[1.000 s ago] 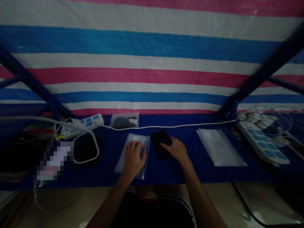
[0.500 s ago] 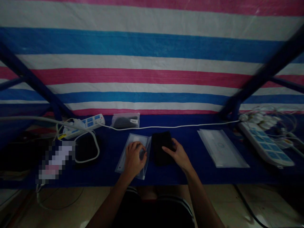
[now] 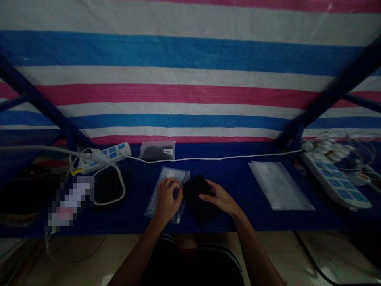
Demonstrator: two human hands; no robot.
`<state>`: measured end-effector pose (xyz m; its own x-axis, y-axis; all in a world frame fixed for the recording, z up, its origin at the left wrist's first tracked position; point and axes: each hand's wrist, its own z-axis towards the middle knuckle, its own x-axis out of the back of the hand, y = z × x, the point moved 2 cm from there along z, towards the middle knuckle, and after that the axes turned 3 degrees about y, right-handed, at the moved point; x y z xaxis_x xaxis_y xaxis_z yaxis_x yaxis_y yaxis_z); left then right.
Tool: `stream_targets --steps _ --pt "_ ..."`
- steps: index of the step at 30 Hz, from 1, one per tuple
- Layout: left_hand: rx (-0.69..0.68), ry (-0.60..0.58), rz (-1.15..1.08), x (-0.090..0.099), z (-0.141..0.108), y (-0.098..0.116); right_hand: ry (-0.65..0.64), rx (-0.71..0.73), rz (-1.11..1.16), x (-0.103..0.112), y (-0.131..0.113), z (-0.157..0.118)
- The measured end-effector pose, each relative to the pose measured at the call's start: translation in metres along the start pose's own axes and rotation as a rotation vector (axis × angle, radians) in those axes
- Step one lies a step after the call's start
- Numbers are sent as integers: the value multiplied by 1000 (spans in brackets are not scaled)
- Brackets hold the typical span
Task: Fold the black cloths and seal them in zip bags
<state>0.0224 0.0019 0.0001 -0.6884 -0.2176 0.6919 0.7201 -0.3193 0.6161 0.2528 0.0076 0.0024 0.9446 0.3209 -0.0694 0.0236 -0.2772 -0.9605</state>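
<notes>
Black cloth (image 3: 199,200) lies bunched on the blue table (image 3: 253,218), its left edge over the clear plastic sleeve (image 3: 169,172). Your left hand (image 3: 168,198) is curled down on that sleeve, though you cannot tell whether its grip is clamped; your right hand (image 3: 220,198) rests against the cloth, grip apart. Beyond them, a clear bag (image 3: 168,145) holds a dark item (image 3: 153,153) with a white label (image 3: 168,151).
</notes>
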Motion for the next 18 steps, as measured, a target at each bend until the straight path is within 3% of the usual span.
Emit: stream_targets --steps 7,13,18 --pt "-23 85 -88 4 0 0 45 17 -41 -5 -5 3" --pt "-92 76 -159 7 -2 13 317 91 -180 -14 9 13" --pt "-111 90 -222 6 -2 17 487 126 -328 -35 11 11"
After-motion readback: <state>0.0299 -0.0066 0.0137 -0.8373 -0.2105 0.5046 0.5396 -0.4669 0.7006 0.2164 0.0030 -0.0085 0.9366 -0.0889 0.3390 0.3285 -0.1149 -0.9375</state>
